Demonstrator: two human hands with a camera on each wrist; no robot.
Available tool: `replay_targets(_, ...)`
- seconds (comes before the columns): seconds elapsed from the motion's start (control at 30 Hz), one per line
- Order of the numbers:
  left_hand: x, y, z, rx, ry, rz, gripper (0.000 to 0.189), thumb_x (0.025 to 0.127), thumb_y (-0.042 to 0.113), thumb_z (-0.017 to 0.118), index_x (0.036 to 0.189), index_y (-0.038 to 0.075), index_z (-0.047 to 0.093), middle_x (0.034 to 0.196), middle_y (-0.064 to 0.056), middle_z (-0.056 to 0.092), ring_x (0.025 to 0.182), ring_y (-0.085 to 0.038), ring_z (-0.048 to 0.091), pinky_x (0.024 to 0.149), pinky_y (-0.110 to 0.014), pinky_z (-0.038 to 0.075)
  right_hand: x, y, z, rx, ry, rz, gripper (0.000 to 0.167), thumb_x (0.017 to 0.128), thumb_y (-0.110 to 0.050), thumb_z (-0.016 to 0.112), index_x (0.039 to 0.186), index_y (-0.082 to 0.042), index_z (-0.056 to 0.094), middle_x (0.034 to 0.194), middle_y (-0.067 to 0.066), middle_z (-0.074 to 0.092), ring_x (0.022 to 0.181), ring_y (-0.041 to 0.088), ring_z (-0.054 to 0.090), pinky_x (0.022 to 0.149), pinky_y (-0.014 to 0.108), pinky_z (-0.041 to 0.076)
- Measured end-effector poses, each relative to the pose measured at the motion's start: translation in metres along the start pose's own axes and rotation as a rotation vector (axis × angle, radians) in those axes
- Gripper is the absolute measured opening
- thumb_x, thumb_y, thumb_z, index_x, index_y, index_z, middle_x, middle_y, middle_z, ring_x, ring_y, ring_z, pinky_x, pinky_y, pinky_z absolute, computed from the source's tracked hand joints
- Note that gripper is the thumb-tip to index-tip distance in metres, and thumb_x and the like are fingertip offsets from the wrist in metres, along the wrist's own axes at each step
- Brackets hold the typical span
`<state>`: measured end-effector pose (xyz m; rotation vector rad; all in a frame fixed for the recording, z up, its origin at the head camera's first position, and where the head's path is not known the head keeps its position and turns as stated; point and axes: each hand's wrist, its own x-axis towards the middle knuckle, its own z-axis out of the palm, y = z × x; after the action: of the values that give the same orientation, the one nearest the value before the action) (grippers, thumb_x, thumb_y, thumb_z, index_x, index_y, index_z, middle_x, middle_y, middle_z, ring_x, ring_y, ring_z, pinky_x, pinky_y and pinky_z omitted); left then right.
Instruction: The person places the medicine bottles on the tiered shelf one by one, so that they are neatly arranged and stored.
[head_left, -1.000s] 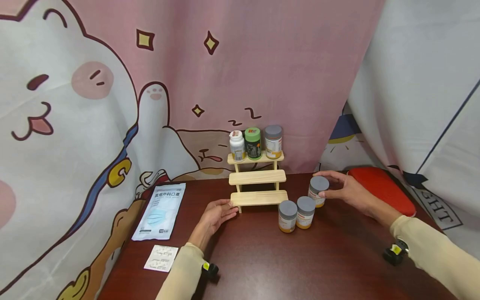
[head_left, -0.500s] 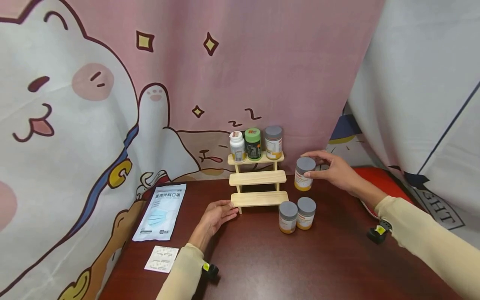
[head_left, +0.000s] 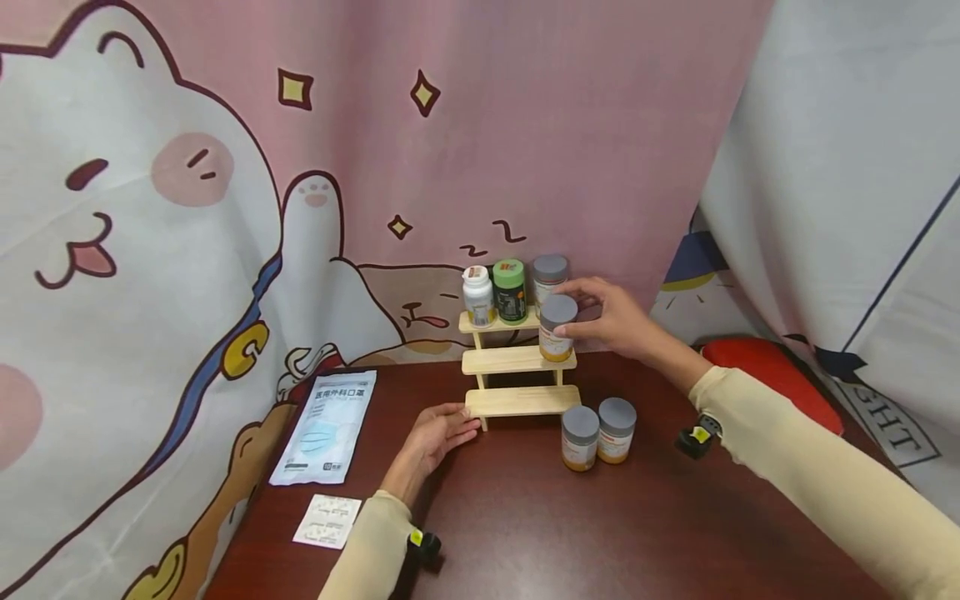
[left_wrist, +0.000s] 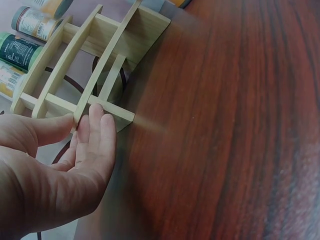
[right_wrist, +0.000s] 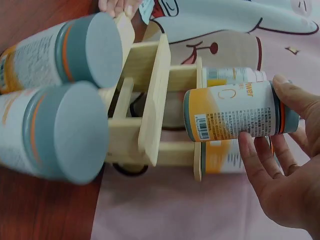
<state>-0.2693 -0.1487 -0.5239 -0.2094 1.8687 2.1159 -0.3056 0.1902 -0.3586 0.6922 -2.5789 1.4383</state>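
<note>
My right hand (head_left: 594, 314) grips a grey-lidded orange jar (head_left: 558, 328) at the right end of the middle step of a small wooden three-step rack (head_left: 517, 400). Whether the jar's base touches the step I cannot tell. In the right wrist view my fingers (right_wrist: 260, 160) curl round the same jar (right_wrist: 230, 119). The top step holds a white bottle (head_left: 477, 296), a green-capped bottle (head_left: 510, 291) and another grey-lidded jar (head_left: 548, 272). My left hand (head_left: 444, 427) rests with straight fingers (left_wrist: 95, 135) against the rack's lower left corner (left_wrist: 107, 112).
Two more grey-lidded jars (head_left: 580, 437) (head_left: 617, 429) stand on the dark wooden table (head_left: 600, 533) right of the rack. A face-mask packet (head_left: 324, 425) and a small white sheet (head_left: 328, 521) lie at the left. A red cushion (head_left: 772, 383) sits at the right, cartoon curtains behind.
My right hand lifted one jar from the table beside the other two and carried it up and left to the rack's middle step. My left hand stayed at the rack.
</note>
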Motion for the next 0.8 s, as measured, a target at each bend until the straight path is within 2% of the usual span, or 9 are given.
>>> replay_targets(0.07,0.0,0.0,0.0,-0.003,-0.003,-0.003,0.038,0.106,0.006,0.06,0.141,-0.008,0.054,0.122,-0.018,0.072,0.114,-0.031,0.076,0.1,-0.04,0.064,0.003,-0.003,0.006,0.014,-0.013,-0.002,0.06,0.088,-0.018,0.088,0.142,-0.013,0.064,0.134,0.015,0.061,0.118,0.034,0.063,0.103,0.057,0.054)
replay_targets(0.23,0.002,-0.001,0.0,-0.008,-0.009,-0.004,0.039,0.106,0.006,0.059,0.142,-0.009,0.053,0.121,-0.017,0.072,0.111,-0.028,0.077,0.102,-0.042,0.063,0.011,-0.007,0.02,0.036,-0.027,-0.006,0.059,0.088,-0.017,0.088,0.141,-0.014,0.064,0.132,0.014,0.063,0.12,0.035,0.063,0.103,0.055,0.053)
replay_targets(0.53,0.001,-0.001,0.0,-0.013,0.002,-0.003,0.038,0.106,0.004,0.058,0.142,-0.009,0.052,0.119,-0.015,0.07,0.107,-0.024,0.077,0.098,-0.038,0.065,0.023,-0.017,0.043,0.103,-0.045,0.022,0.061,0.086,-0.011,0.089,0.14,-0.013,0.062,0.131,0.016,0.065,0.122,0.038,0.064,0.106,0.057,0.055)
replay_targets(0.67,0.0,-0.001,0.0,-0.015,-0.004,0.0,0.039,0.106,0.004,0.059,0.142,-0.01,0.051,0.119,-0.015,0.07,0.107,-0.023,0.077,0.1,-0.039,0.065,0.025,-0.018,0.057,0.104,-0.043,0.033,0.06,0.085,-0.009,0.089,0.139,-0.012,0.062,0.13,0.018,0.066,0.124,0.04,0.066,0.106,0.056,0.056)
replay_targets(0.8,0.0,-0.001,0.0,-0.02,-0.008,0.004,0.04,0.106,0.004,0.059,0.142,-0.011,0.051,0.117,-0.015,0.07,0.106,-0.024,0.077,0.102,-0.042,0.063,0.025,-0.019,0.072,0.102,-0.033,0.048,0.058,0.085,-0.006,0.088,0.137,-0.011,0.062,0.129,0.019,0.066,0.121,0.04,0.069,0.099,0.048,0.061)
